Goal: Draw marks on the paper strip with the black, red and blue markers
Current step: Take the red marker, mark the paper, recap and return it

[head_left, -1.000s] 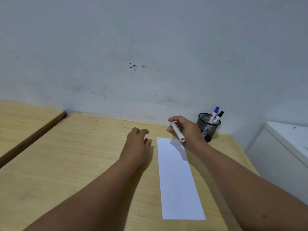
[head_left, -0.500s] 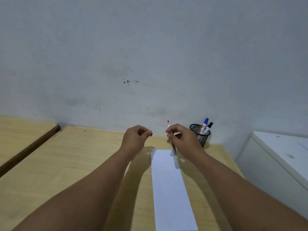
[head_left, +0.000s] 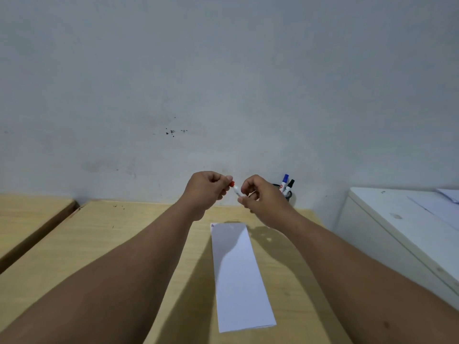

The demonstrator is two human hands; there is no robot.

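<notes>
Both hands were raised above the far end of the wooden worktop (head_left: 129, 247), close to each other in front of the grey wall (head_left: 223, 70). The right hand (head_left: 263, 199) held the red marker (head_left: 236, 190) in a closed grip, fingers curled round the barrel so that only a short white stretch with a dark band showed. Its long axis ran on a slant, the visible end pointing up and to the left toward the left hand (head_left: 206, 189). There the left thumb and forefinger pinched a small red piece (head_left: 231, 184) at the end of the marker; whether that piece was seated on the barrel or just off it could not be told.

The paper strip (head_left: 238, 276) lay flat on the worktop below and between the forearms, a long narrow white sheet with its long axis running away from the person, slightly angled. A tiny dark mark (head_left: 212, 225) sat in its far left corner; the rest looked blank, partly shaded by the hands.

Behind the right hand stood a black mesh holder (head_left: 288, 194), mostly hidden, with the blue marker (head_left: 284, 181) and the black marker (head_left: 289, 184) standing in it, caps up and leaning right. A white cabinet (head_left: 397, 232) stood beside the worktop on the right.
</notes>
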